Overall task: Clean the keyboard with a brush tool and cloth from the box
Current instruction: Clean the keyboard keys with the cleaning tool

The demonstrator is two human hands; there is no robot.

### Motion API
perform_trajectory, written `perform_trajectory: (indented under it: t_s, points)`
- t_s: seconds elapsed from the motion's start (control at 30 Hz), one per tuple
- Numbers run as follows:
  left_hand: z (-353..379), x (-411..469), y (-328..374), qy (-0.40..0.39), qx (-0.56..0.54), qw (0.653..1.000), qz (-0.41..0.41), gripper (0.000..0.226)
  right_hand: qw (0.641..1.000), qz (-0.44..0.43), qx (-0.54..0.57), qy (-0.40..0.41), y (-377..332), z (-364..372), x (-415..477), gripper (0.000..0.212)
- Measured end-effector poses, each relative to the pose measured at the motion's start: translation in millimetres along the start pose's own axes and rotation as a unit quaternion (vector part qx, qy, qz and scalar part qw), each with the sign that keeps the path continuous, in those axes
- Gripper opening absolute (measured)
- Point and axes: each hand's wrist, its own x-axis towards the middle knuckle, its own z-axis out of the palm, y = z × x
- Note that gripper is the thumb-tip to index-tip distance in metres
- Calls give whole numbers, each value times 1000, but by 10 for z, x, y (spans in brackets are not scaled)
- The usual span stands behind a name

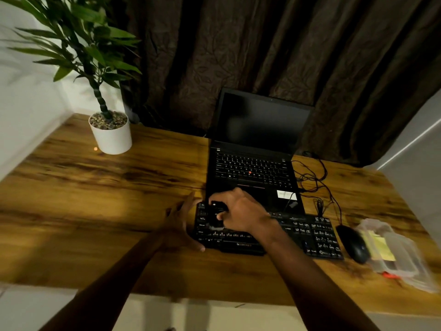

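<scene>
Subject of inspection: a black keyboard (310, 235) lying flat on the wooden tabletop (95, 199), near its front edge.

Right hand (241, 211): positioned over the left portion of the keyboard, fingers curled tightly round a small black brush tool (216, 215). The lower end of the tool meets the keys. The bristles are blurred, so their exact contact cannot be confirmed.

Left hand (181, 223): placed at the left end of the keyboard, fingers extended and held together, holding nothing. It appears to brace against the keyboard's left edge, with the thumb at the front-left corner, though motion blur makes this uncertain.

Surrounding items, located from the keyboard:
- Directly behind it and touching its rear edge, an open laptop (257, 144) with a dark screen.
- Just beside its right end, a black mouse (353, 242).
- Further right, beyond the mouse, a clear plastic box (410, 263), with a yellow cloth (381, 247) visible inside.
- Behind its right end, a tangle of black cables (312, 177) running alongside the laptop.
- Well apart to the rear left, a plant in a white pot (112, 137).
- Behind everything, a dark curtain (262, 44).
</scene>
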Motion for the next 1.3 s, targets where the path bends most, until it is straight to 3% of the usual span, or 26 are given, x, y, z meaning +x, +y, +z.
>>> perform_trajectory:
  t_s: [0.17, 0.3, 0.4, 0.53, 0.9, 1.13, 1.3]
  points:
    - [6, 22, -38, -12, -8, 1000, -11, 169, 1000, -5, 26, 7, -107, 82, 38, 47]
    - [-13, 40, 8, -35, 49, 998, -35, 183, 997, -13, 66, 24, -184, 223, 110, 49]
    - [20, 59, -48, -22, 27, 999, -25, 166, 999, -2, 52, 16, -62, 170, 79, 50]
    - [47, 87, -139, -8, 17, 1000, -14, 161, 1000, 21, -11, -3, 69, 21, 7, 43]
    - [18, 35, -41, -14, -13, 1000, -25, 163, 996, -1, 91, -4, -40, 112, 0, 52]
    - [30, 74, -102, -4, 9, 1000, 5, 161, 1000, 16, 5, -19, -4, -62, -199, 45]
    - [51, 58, -108, -1, -11, 1000, -16, 161, 999, -10, 47, -5, -234, 162, -44, 48]
